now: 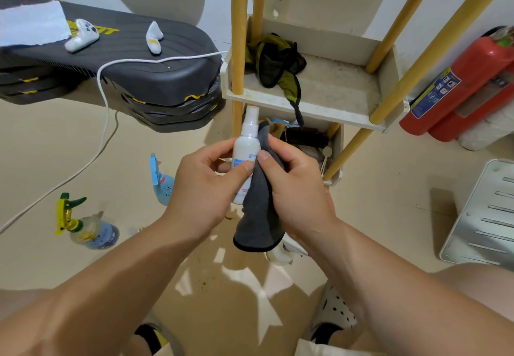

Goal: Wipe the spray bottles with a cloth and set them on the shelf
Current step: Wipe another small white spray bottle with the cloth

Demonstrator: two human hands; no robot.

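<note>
My left hand (204,186) grips a small white spray bottle (247,144) upright in front of the shelf. My right hand (294,186) holds a dark grey cloth (258,216) against the bottle's right side, thumb pressing on it. The cloth hangs down below both hands. On the floor to the left lie a light-blue spray bottle (162,180) and a clear bottle with a yellow-green trigger (89,227). The cream shelf (319,108) with yellow posts stands just behind; its upper tray holds an olive-black fabric item (275,63).
A stack of black steppers (133,77) at the left carries two white controllers and a white cloth; a white cable (103,122) runs across the floor. Red fire extinguishers (456,88) stand at right. A white slotted panel (484,213) leans at far right. The lower shelf tray holds clutter.
</note>
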